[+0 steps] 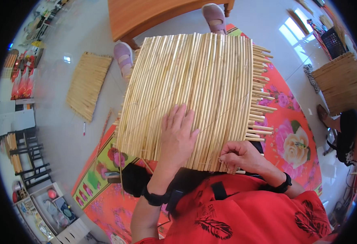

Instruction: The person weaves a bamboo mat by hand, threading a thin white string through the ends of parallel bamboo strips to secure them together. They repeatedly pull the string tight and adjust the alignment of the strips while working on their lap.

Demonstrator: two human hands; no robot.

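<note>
A mat of straight yellow reed stalks (182, 77) lies across my lap, its stalks running away from me. Fine thread lines cross the stalks in places. My left hand (179, 132) rests on the mat's near middle, fingers stretched out and holding nothing. At the near right corner my right hand (241, 156) is closed, thumb and fingertips pinched together against the stalk ends. Whatever is in that pinch is too small to make out. From under the right side stick out several crosswise stalk ends (263, 107) of uneven length.
Beneath me spreads a red floral floor mat (284, 134). A wooden table (154, 16) and two mauve shoes (213, 16) are ahead. Another reed mat (90, 83) lies on the floor at left. At right, a person (351, 134) sits by a further reed mat (341, 79). Boxed tools (50, 203) stand near left.
</note>
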